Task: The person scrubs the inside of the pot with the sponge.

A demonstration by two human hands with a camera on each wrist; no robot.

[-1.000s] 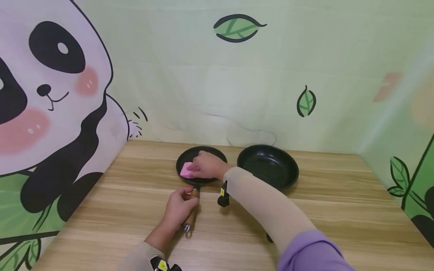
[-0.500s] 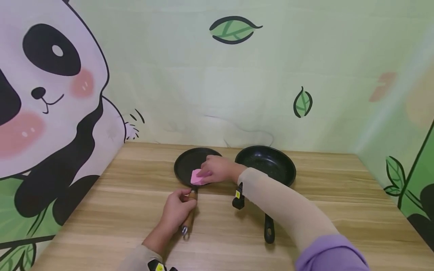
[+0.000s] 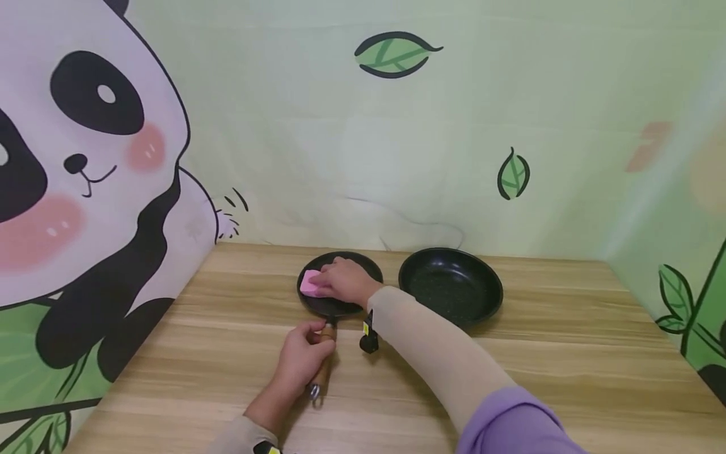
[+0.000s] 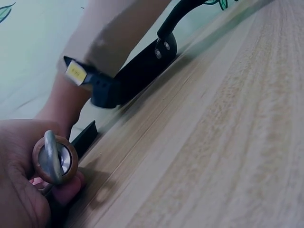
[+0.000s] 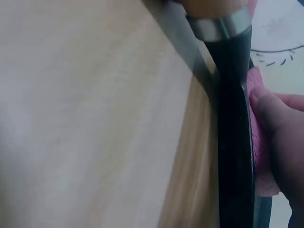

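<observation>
where the right hand point(image 3: 346, 281) grips, a sponge point(image 3: 309, 284) lies beneath

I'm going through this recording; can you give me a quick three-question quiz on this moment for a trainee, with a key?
1. Fill in the blank: The right hand holds a pink ____ over the inside of the smaller pan.

2. True or false: The left hand grips the wooden handle.

3. In the head view, where is the larger pan?
(a) left of the smaller pan
(b) right of the smaller pan
(c) stacked on the smaller pan

Key: 1. sponge; 2. true; 3. b
</observation>
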